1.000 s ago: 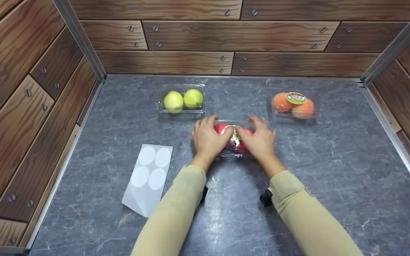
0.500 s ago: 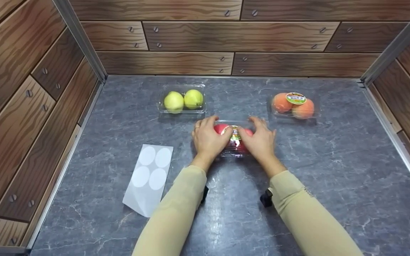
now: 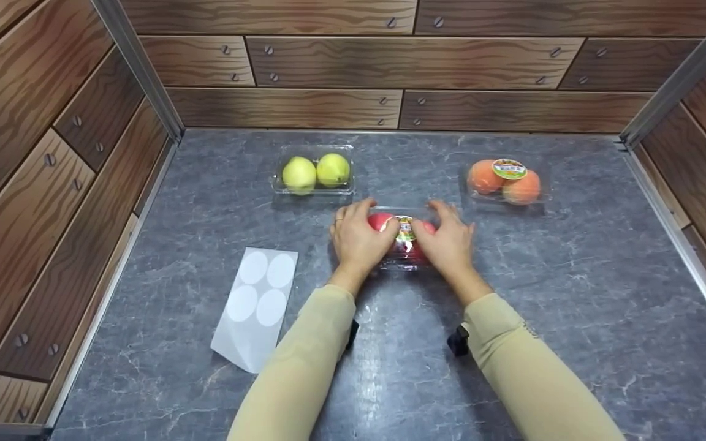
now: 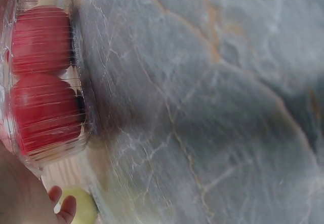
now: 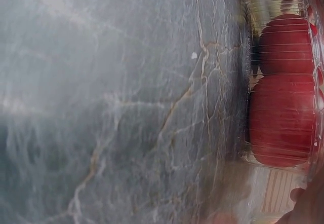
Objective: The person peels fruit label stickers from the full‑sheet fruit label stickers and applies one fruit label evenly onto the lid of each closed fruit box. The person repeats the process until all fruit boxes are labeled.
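Observation:
Midway across the table in the head view sits a clear plastic clamshell container (image 3: 403, 266) with two round red fruits (image 4: 44, 113) in it. An oval label (image 3: 406, 228) with green and yellow print lies on its lid. My left hand (image 3: 360, 237) holds the container's left end, and my right hand (image 3: 451, 242) holds the right end. Both thumbs rest on the lid, their tips at the label's edges. The other fingers reach round the sides, partly hidden. Through the ribbed wall the fruits (image 5: 282, 117) also show in the right wrist view.
A clear container of two yellow-green fruits (image 3: 299, 176) stands at back left. At back right is another, with two orange fruits (image 3: 521, 188) and an oval label (image 3: 509, 169). A white sheet (image 3: 246, 340) of oval stickers lies left of my left forearm. Wood-patterned walls (image 3: 285, 110) enclose the table.
My thumb tips have drawn slightly apart over the label, baring more of it. The container and everything else on the table stay in place.

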A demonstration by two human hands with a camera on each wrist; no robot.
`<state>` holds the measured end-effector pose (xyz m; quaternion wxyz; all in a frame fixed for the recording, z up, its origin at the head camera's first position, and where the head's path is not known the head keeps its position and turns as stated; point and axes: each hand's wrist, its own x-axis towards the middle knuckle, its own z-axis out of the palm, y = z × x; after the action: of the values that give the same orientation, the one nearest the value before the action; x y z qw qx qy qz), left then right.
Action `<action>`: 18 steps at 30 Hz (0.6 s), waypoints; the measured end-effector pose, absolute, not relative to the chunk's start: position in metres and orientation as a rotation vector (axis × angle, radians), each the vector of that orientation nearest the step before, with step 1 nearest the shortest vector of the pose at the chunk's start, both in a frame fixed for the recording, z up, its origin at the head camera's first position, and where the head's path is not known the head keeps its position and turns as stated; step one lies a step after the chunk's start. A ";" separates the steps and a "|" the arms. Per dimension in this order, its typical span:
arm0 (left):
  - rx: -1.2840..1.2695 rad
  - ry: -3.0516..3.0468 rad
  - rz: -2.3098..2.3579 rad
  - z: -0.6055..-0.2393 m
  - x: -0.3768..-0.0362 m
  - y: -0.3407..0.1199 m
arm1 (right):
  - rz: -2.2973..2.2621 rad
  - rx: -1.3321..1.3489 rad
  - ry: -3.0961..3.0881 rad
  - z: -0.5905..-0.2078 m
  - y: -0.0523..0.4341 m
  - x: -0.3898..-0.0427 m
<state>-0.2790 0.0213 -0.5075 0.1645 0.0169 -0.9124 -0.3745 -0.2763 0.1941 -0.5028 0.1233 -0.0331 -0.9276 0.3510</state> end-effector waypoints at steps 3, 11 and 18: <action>0.049 -2.587 -1.071 -0.508 -0.279 0.021 | 1.026 -0.093 -2.696 -0.503 0.194 -0.277; 0.040 -2.553 -1.082 -0.508 -0.278 0.022 | 1.043 -0.085 -2.659 -0.505 0.193 -0.277; 0.014 -2.543 -1.106 -0.509 -0.278 0.020 | 1.058 -0.072 -2.672 -0.505 0.194 -0.276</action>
<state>-0.2780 0.0204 -0.5088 0.1834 0.0051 -0.9014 -0.3921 -0.2764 0.1944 -0.5054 0.1333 -0.0248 -0.9212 0.3647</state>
